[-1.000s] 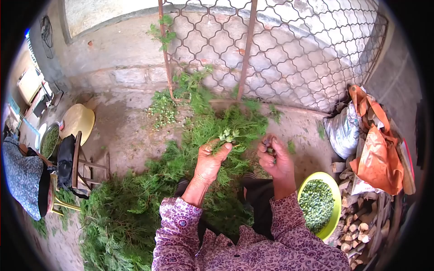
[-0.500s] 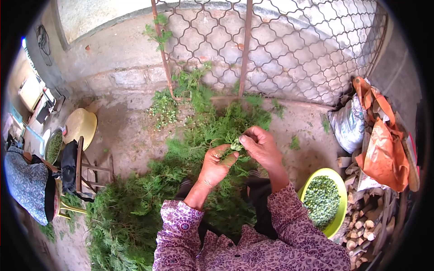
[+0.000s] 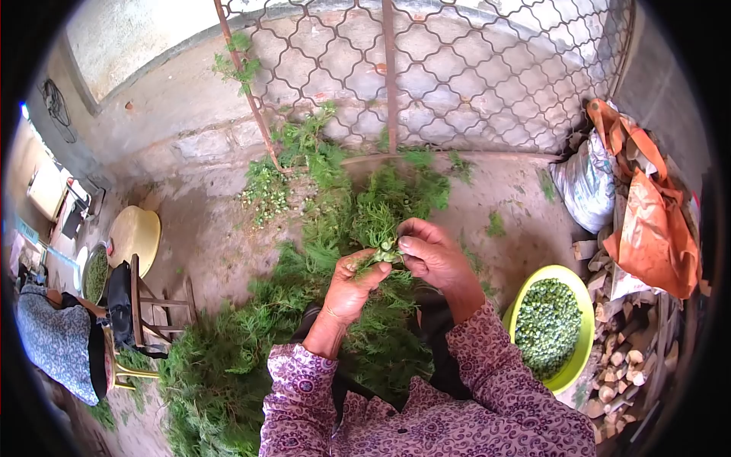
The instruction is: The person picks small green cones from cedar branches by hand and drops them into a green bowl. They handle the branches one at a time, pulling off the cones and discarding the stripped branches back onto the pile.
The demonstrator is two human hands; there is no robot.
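Note:
My left hand [image 3: 350, 288] is closed around a green conifer sprig [image 3: 376, 222], whose feathery tips point away from me. Pale green seed cones [image 3: 388, 250] cluster on it between my two hands. With thumb and fingers pinched, my right hand [image 3: 435, 257] grips the right side of that cluster; anything inside the pinch is hidden. Beneath and around both hands spreads a big heap of cut conifer branches [image 3: 221, 381]. To the right of my right arm stands a yellow-green basin [image 3: 588, 335] holding many small green cones [image 3: 547, 329].
Stacked firewood [image 3: 620, 365], an orange bag [image 3: 655, 232] and a white sack [image 3: 586, 186] line the right side. A metal lattice [image 3: 495, 84] leans at the wall. On the left sit another person [image 3: 57, 335], a wooden stool [image 3: 152, 308] and a tan basin [image 3: 137, 236].
My view has shifted slightly. My right hand has come down a little and turned at the cones, closer to my left hand. The sprig's foliage now stands out more above the fingers.

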